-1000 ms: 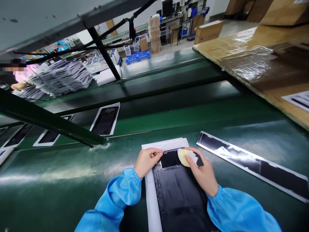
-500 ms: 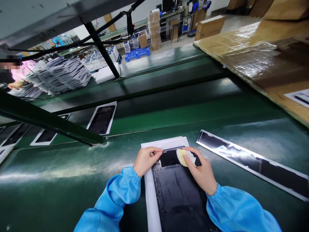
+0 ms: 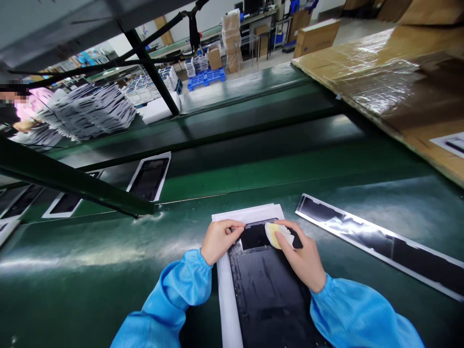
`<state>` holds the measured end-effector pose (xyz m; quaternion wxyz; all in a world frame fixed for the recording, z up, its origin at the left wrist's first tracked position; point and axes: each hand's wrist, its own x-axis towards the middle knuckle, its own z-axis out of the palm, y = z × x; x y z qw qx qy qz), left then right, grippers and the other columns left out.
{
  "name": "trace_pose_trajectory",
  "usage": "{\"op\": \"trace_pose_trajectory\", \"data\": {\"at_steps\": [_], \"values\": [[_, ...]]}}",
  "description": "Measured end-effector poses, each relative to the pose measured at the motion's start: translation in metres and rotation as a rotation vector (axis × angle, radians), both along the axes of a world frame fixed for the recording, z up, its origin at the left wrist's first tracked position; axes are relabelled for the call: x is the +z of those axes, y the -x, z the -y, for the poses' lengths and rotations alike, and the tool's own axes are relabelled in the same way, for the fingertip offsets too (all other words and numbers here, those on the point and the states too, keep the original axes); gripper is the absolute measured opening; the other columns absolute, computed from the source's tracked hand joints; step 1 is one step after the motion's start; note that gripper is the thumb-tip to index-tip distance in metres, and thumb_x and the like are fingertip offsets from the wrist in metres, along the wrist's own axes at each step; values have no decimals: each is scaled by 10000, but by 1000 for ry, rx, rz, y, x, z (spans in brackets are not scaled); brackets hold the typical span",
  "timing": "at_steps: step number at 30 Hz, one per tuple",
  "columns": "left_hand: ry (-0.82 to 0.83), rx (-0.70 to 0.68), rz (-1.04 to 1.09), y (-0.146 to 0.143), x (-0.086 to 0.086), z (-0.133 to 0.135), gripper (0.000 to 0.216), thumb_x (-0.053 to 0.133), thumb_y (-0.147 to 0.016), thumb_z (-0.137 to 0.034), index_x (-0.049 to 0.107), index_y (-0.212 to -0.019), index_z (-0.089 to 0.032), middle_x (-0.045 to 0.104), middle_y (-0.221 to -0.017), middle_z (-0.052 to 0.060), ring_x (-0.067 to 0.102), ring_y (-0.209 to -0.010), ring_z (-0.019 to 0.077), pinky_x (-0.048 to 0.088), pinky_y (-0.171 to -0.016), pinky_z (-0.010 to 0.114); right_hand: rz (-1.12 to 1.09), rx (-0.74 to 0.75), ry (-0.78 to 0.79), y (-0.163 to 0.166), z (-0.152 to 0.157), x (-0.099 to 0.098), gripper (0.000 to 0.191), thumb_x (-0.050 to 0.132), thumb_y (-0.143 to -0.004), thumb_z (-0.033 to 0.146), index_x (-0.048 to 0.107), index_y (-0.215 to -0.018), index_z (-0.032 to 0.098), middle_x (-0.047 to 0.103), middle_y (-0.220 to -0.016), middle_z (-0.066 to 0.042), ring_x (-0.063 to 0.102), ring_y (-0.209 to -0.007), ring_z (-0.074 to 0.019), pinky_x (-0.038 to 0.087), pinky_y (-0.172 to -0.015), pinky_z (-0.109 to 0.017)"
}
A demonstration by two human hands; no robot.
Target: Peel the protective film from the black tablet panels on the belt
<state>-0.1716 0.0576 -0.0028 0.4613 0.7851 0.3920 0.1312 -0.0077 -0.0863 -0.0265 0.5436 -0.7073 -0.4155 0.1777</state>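
At the lower centre of the frame a black panel (image 3: 270,290) lies on a white backing sheet (image 3: 224,295) on the green conveyor belt (image 3: 90,280). The white sheet shows as a strip along the panel's left edge and as a band past its far end. The left hand (image 3: 217,239) rests on the panel's far left corner, fingers curled down with the tips pressing on the black edge. It pins the panel rather than grasping it. The right hand (image 3: 302,258) lies flat-fingered over the far right corner and presses a pale yellow cloth pad (image 3: 276,233) against the panel's top strip. The pad is pinched under the fingertips.

Right of the hands, just apart from the white sheet, a long black strip with white borders (image 3: 380,244) runs slantwise toward the right edge of the frame. Left of the hands the belt lies bare up to a dark green frame bar (image 3: 72,186) crossing the left side. Beyond it, in the middle left, another black panel on white backing (image 3: 148,179) sits on the farther belt lane. In the upper left are stacks of printed sheets (image 3: 90,113), and in the upper right a film-wrapped cardboard board (image 3: 391,77).
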Motion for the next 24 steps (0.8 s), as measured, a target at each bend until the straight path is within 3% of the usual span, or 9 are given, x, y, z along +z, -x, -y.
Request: {"op": "trace_pose_trajectory", "data": {"at_steps": [10, 18, 24], "values": [[7, 6, 13, 1, -1, 0, 164, 606, -795, -220, 750, -861, -175, 684, -660, -6, 580, -464, 93, 446, -478, 166, 37, 14, -32, -1, 0, 1, 183, 524, -904, 345, 610, -1008, 221, 680, -939, -7, 659, -780, -199, 504, -579, -214], [-18, 5, -8, 0, -2, 1, 168, 605, -792, -227, 753, -857, -182, 684, -645, -8, 569, -457, 94, 446, -476, 170, 43, 16, 3, 1, 0, 0, 195, 514, -902, 351, 613, -1005, 218, 680, -952, -22, 657, -815, -222, 480, -517, -229], [-17, 2, 10, 0, -2, 1, 166, 606, -792, -226, 752, -860, -185, 679, -640, -11, 563, -454, 91, 428, -468, 168, 58, 31, -6, 2, 0, -1, 180, 515, -915, 344, 603, -1019, 226, 674, -952, -1, 657, -769, -203, 492, -583, -237]]}}
